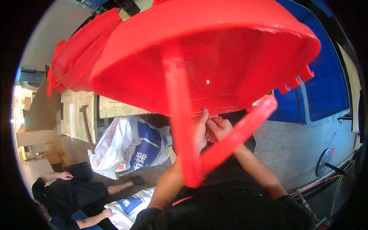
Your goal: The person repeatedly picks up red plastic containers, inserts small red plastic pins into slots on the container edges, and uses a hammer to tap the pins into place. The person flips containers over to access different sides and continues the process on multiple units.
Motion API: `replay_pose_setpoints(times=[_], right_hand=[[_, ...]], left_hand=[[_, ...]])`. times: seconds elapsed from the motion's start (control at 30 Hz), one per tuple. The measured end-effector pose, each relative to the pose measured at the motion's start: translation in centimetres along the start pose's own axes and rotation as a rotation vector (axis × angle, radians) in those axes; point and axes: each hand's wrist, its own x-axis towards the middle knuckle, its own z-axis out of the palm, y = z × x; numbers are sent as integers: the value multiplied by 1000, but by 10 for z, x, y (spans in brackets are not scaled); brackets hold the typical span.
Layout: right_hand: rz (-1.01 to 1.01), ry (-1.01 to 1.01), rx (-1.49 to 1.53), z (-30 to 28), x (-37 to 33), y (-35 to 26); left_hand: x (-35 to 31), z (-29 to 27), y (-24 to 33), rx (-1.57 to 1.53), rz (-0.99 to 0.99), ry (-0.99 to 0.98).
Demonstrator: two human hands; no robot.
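A large, hollow red plastic shell [214, 65] fills the upper middle, its curved inside facing me. Small hook-like tabs stick out of its right edge. Close in front is a V-shaped red bar [180, 126], which partly covers both my forearms. My left hand [201, 132] is at the shell's near rim, with the thumb against the edge and the fingers closed. Right beside it, my right hand [221, 128] is closed in a pinch just under the rim. Whatever is between its fingertips is too small to make out.
More red plastic pieces [84, 53] lie stacked at the upper left. A blue bin [326, 92] stands at the right. White woven sacks [126, 142] and a hammer [86, 124] on a wooden surface are at the left. Another person [73, 191] in dark clothes sits at the lower left.
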Motion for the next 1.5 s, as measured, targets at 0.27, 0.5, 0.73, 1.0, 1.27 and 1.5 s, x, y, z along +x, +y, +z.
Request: replay_pose_setpoints(times=[0.27, 0.5, 0.73, 1.0, 1.27, 1.5], right_hand=[[-431, 525, -672, -56, -47, -50], [-522, 644, -624, -82, -34, -63], [-777, 355, -647, -107, 10, -61], [-409, 343, -607, -169, 34, -99], [-587, 558, -806, -174, 79, -51], [-418, 448, -343, -119, -102, -43]], left_hand=[[-16, 20, 4, -96, 63, 118], [-18, 20, 15, -257, 47, 82], [-25, 26, 11, -357, -63, 141], [-23, 24, 5, -457, -62, 133], [-25, 35, 6, -386, -17, 230], [-17, 13, -9, -488, 47, -17]])
